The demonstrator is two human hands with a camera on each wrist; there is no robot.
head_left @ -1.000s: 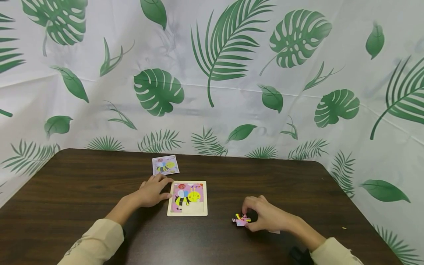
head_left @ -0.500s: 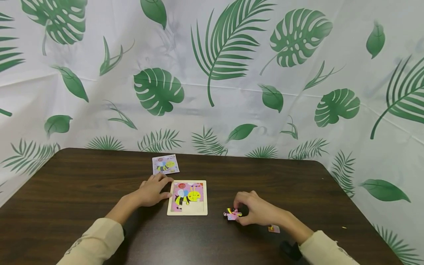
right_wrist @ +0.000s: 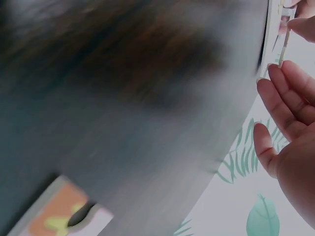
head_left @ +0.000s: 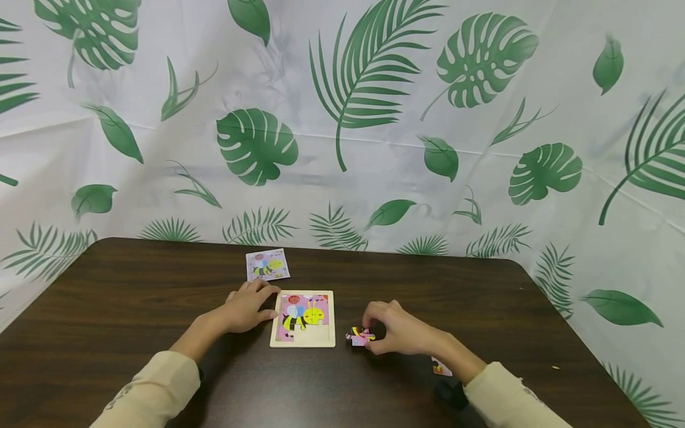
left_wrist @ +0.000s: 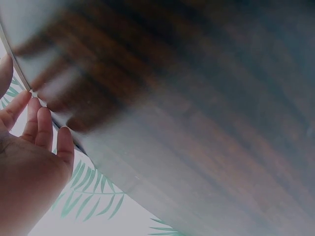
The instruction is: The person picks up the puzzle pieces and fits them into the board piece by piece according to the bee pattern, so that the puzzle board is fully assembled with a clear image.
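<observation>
A square wooden jigsaw puzzle board [head_left: 302,344] with a bee picture lies on the dark table, bare wood showing at its lower right. My left hand [head_left: 245,309] rests at the board's left edge, thumb and index fingertip touching the rim. In the left wrist view the fingers of this left hand [left_wrist: 37,157] look relaxed. Just right of the board, my right hand [head_left: 398,329] pinches a pink, yellow and black puzzle piece [head_left: 357,339] between thumb and fingers. Only its thin edge shows beside the right hand [right_wrist: 295,108] in the right wrist view.
Another puzzle piece [head_left: 441,367] lies on the table under the right forearm, also seen as an orange and pink piece [right_wrist: 61,211] in the right wrist view. A bee picture card [head_left: 267,265] lies behind the board. A leaf-printed cloth [head_left: 369,178] hangs behind the table.
My right hand has moved left and slightly away from me with the puzzle piece, closer to the board. The other loose piece has come into view behind it. The left hand has stayed still.
</observation>
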